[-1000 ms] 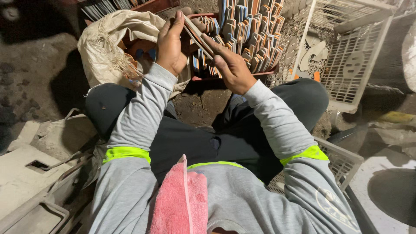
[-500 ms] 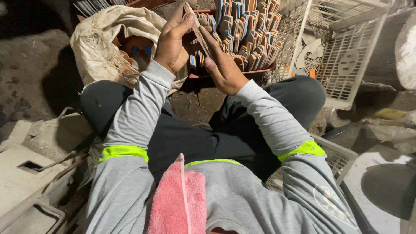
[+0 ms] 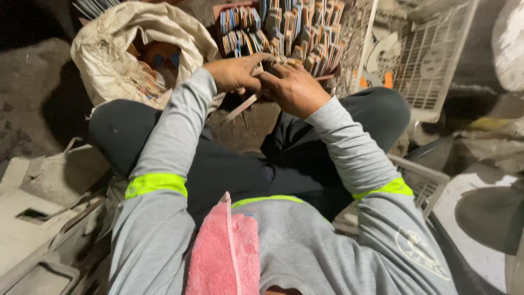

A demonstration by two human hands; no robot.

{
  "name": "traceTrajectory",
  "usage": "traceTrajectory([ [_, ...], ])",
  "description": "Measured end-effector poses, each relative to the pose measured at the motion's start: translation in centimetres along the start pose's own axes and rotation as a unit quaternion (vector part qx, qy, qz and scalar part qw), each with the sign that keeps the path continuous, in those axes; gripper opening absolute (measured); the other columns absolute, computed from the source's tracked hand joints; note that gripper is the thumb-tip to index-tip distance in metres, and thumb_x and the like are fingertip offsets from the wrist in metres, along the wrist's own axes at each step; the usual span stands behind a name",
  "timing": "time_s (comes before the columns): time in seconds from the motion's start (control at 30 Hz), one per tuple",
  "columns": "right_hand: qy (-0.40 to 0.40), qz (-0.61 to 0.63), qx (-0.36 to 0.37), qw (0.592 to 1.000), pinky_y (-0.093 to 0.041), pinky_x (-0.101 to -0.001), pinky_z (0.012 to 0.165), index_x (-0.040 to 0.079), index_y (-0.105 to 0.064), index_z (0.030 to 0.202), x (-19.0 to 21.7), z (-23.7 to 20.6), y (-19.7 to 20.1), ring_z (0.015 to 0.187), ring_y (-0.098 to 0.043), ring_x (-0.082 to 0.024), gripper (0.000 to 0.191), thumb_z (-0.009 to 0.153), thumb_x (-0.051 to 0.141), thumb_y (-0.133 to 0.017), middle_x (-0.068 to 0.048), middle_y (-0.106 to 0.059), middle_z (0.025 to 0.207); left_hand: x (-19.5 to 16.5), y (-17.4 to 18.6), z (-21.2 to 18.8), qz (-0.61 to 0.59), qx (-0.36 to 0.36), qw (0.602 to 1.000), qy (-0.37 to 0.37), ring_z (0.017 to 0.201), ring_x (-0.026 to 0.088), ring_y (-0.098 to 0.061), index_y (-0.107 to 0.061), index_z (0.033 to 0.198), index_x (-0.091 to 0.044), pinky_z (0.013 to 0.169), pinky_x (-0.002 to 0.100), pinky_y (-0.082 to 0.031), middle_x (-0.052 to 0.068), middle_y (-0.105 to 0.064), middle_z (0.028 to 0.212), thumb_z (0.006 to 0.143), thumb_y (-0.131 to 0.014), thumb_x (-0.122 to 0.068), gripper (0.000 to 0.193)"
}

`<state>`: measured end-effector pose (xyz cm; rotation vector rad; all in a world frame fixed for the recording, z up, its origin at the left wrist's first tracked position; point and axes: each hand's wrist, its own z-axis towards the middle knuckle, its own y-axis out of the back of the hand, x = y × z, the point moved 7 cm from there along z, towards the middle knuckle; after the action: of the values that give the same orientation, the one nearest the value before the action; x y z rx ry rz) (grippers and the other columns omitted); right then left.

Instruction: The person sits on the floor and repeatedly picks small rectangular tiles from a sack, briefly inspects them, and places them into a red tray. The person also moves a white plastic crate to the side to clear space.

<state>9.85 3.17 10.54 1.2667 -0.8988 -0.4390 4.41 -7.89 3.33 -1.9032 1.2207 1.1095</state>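
I'm looking down over a seated, cross-legged lap in dark trousers, grey sleeves with bright yellow-green bands reaching forward. My left hand [image 3: 233,73] and right hand [image 3: 295,88] are together in front of the knees, fingertips meeting, both pinched on a thin wooden stick [image 3: 244,105]. The stick slants down and to the left out of the hands, its lower end free above the dirt ground [image 3: 248,123]; a short end pokes out to the right of the right hand. The left hand's fingers are curled over the stick from above, the right hand's fingers are closed around it from the side.

Just beyond the hands sits a reddish crate [image 3: 229,10], packed with upright bundles of flat sticks [image 3: 295,27] showing blue, orange and pale ends. The hands are right at its near edge; I cannot tell whether they touch it. To the left of the crate, a pale woven sack [image 3: 117,52] lies open with orange and blue bits inside. On the right, a white plastic grid basket [image 3: 431,60] stands tilted. A pink towel [image 3: 224,251] hangs down the chest at the bottom of the view.
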Motion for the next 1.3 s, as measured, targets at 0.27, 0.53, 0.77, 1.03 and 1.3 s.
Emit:
traceTrajectory([
  [0.27, -0.162, 0.139, 0.072, 0.974, -0.057, -0.0482, 0.057, 0.012, -0.064, 0.123, -4.3, -4.7, -1.3, 0.058, -0.07, -0.036, 0.026, 0.098, 0.017, -0.065, -0.017, -0.07, 0.072, 3.9, 2.4, 3.2, -0.163, -0.025, 0.985, -0.057, 0.113, 0.017, -0.069, -0.054, 0.141, -0.012, 0.093, 0.032, -0.06, 0.011, -0.068, 0.128, 0.092, -0.071, -0.024, 0.054],
  [0.53, -0.317, 0.108, -0.05, 0.941, -0.056, -0.056, 0.07, 0.006, -0.064, 0.106, -8.4, -5.8, -3.1, 0.077, -0.068, -0.05, 0.02, 0.096, 0.022, -0.07, -0.027, -0.07, 0.084, 8.9, -4.4, 6.9, 0.558, -0.317, 0.754, -0.138, 0.125, 0.036, -0.051, -0.072, 0.122, -0.007, 0.1, 0.052, -0.041, 0.016, -0.063, 0.122, 0.081, -0.071, -0.015, 0.042],
  [0.77, -0.396, 0.11, -0.069, 0.909, -0.054, -0.0605, 0.074, 0.009, -0.064, 0.111, -9.7, -4.0, -9.2, 0.083, -0.066, -0.053, 0.024, 0.092, 0.023, -0.068, -0.029, -0.07, 0.086, 11.4, -5.2, 7.5, 0.615, -0.292, 0.705, -0.197, 0.135, 0.037, -0.05, -0.077, 0.092, -0.011, 0.113, 0.058, -0.035, 0.008, -0.066, 0.113, 0.089, -0.066, -0.018, 0.014],
  [1.03, -0.47, 0.099, -0.133, 0.867, -0.055, -0.0604, 0.075, 0.01, -0.058, 0.107, -8.1, -4.0, -13.7, 0.082, -0.066, -0.054, 0.023, 0.094, 0.026, -0.069, -0.03, -0.07, 0.082, 9.7, -3.9, 6.1, 0.58, -0.374, 0.686, -0.233, 0.13, 0.034, -0.05, -0.076, 0.094, -0.009, 0.107, 0.056, -0.036, 0.011, -0.063, 0.125, 0.087, -0.068, -0.02, 0.014],
  [1.3, -0.446, 0.116, -0.173, 0.871, -0.051, -0.0636, 0.07, 0.011, -0.052, 0.108, -7.9, -2.1, -16.4, 0.079, -0.065, -0.055, 0.024, 0.096, 0.026, -0.065, -0.03, -0.069, 0.08, 9.6, -2.8, 5.0, 0.505, -0.431, 0.713, -0.226, 0.125, 0.032, -0.05, -0.073, 0.111, -0.011, 0.105, 0.048, -0.04, 0.013, -0.057, 0.126, 0.088, -0.078, -0.017, 0.025],
])
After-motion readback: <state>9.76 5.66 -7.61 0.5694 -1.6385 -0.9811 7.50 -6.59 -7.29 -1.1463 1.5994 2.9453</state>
